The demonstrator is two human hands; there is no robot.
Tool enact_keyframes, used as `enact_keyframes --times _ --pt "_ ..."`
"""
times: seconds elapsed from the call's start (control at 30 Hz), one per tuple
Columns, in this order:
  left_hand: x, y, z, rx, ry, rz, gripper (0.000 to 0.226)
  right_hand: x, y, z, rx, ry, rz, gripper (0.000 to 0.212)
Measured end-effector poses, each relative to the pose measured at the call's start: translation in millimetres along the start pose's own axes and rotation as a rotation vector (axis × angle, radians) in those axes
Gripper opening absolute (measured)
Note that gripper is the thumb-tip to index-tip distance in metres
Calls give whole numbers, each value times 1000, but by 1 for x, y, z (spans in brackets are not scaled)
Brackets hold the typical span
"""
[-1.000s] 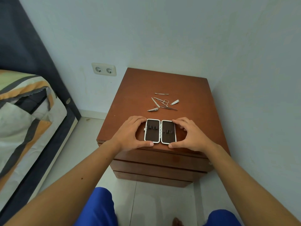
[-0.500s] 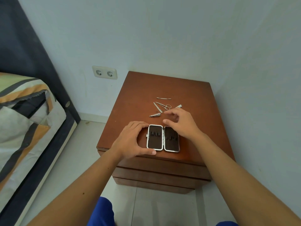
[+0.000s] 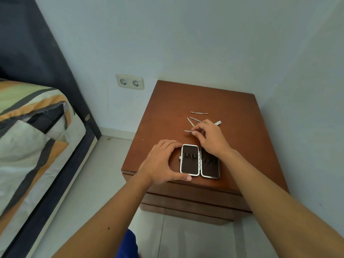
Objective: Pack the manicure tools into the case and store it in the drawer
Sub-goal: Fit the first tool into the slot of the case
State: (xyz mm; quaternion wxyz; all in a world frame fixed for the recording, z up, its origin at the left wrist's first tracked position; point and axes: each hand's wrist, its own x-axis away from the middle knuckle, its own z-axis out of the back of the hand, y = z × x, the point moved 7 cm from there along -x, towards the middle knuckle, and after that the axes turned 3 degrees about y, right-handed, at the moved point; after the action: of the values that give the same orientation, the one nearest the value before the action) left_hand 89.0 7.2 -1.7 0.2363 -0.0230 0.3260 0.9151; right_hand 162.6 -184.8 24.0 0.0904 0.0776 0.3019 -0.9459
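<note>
An open manicure case (image 3: pixel 191 159) with dark lining and a white rim lies flat near the front edge of a brown wooden nightstand (image 3: pixel 234 112). My left hand (image 3: pixel 160 162) cups the case's left half, thumb along its front edge. Behind the case, my right hand (image 3: pixel 210 136) pinches the end of a thin metal tool (image 3: pixel 188 131) that lies on the wood. Several other small metal tools are scattered around it, among them a slim stick (image 3: pixel 199 113) at the back and a small clipper (image 3: pixel 218 123) to the right, partly hidden by my fingers.
Closed drawer fronts (image 3: pixel 195 200) stack below the nightstand's top. The stand fits into a corner with walls behind and to the right. A double wall socket (image 3: pixel 129 83) is left of it, and a bed with striped bedding (image 3: pixel 31 138) stands further left across tiled floor.
My right hand left the case's right half and reached back to the loose tools, where its fingers closed on a thin one. My left hand stayed on the case.
</note>
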Motion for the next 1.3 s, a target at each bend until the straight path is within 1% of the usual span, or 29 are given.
enact_keyframes --times 0.1,0.2,0.37,0.5,0.6,0.73,0.83,0.93,1.03,1.13,1.2,1.3 --pt "0 1 1 5 -3 6 111 9 -2 12 -90 3 -20 12" --pt "1 1 1 2 -5 9 111 18 -3 23 -168 -45 -45 8" --pt "1 1 1 -4 -1 12 111 26 -7 27 -123 -218 -19 8" --pt "0 2 1 -15 0 15 111 27 -10 17 -107 -351 -16 10" --pt "0 2 2 -12 8 12 110 25 -11 8 -71 -398 -10 12" --pt "0 2 2 -5 14 13 110 20 -15 1 -36 -376 19 13" --pt "0 1 2 -8 12 17 111 17 -20 -4 -22 -390 53 13" --pt "0 0 1 -10 13 18 110 15 -21 -7 -49 -387 56 11" --pt "0 -1 1 -7 15 17 110 16 -21 -8 -101 -345 39 11" --pt "0 -1 0 -9 16 18 110 21 -21 -7 -151 -256 37 13" --pt "0 0 0 -8 15 18 110 29 -19 -4 -188 -171 33 20" --pt "1 1 1 -1 19 19 110 45 -16 0 -142 -55 15 42"
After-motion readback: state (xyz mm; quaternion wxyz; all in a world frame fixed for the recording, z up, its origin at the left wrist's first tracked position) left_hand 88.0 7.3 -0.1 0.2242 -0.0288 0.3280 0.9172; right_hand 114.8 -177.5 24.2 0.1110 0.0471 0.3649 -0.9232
